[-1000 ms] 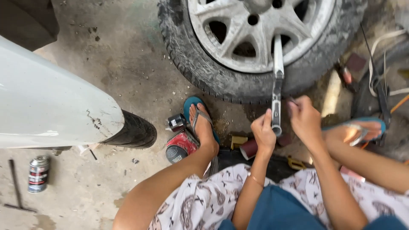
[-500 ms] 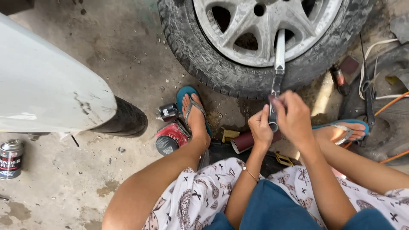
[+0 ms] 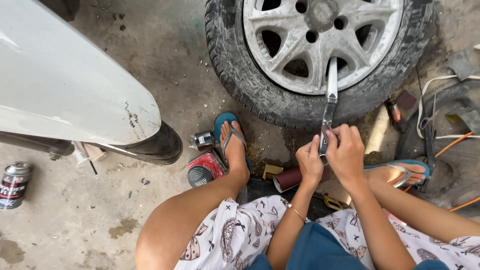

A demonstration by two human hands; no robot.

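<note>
Metal tyre lever (image 3: 330,102): long flat steel bar, pale and scuffed. Tip sits against the lower rim of the alloy wheel (image 3: 320,42), handle end runs down toward the person, just below the tyre (image 3: 240,75).

Hands: left hand (image 3: 310,162) curled shut around the bottom of the lever's handle. Right hand (image 3: 346,150) wrapped over it just beside and slightly above, fingers closed on the same bar. Both touching each other.

Around the wheel: blue sandal (image 3: 227,137) on the left foot just below the tyre, dark red roll (image 3: 295,177) just under the hands, red tin with a black cap (image 3: 202,170) left of the foot, spray can (image 3: 14,185) well left of the wheel, white body panel (image 3: 65,85) left of it.

Versus 0.5 s ago: grip unchanged, both hands stay on the lever. Hands and lever sit slightly further right and lower against the wheel; lever tip same spot on the rim. Spray can now further into view.
</note>
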